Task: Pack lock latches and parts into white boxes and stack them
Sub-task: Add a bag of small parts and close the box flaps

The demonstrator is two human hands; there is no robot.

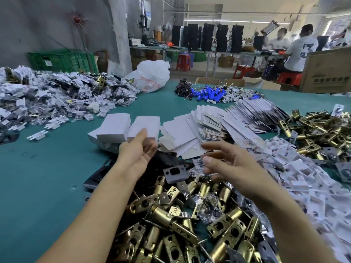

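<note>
- The closed white box (145,126) sits on the table just beyond the far edge of the brass latch pile (171,224). Its long axis runs away from the person, and its short near end faces the left hand (135,154).
- It is thin folded card, so it should be light and easy to crush when empty. Once a latch is inside it will be heavy at the bottom. I would take it across the two long side walls near the middle, not by the end flaps, which could spring open.
- The left hand is palm up at that near end, the thumb laid against the card and the fingers fairly straight beneath. It reads as a touch or push, though a light pinch can't be ruled out from this angle.
- The right hand (233,162) hovers over the far right part of the latch pile. It is motion-blurred, with the fingers spread apart and nothing in them.
- More closed boxes (114,128) are stacked beyond the pile and to its left, touching the first box.
- Flat box blanks (190,130) fan out beyond the pile to its right.
- A black strike plate (175,172) lies on the pile's far edge, and a clear bag of small parts (209,205) lies on top of it.
- White plastic inserts (303,177) are heaped along the pile's right side.
</note>
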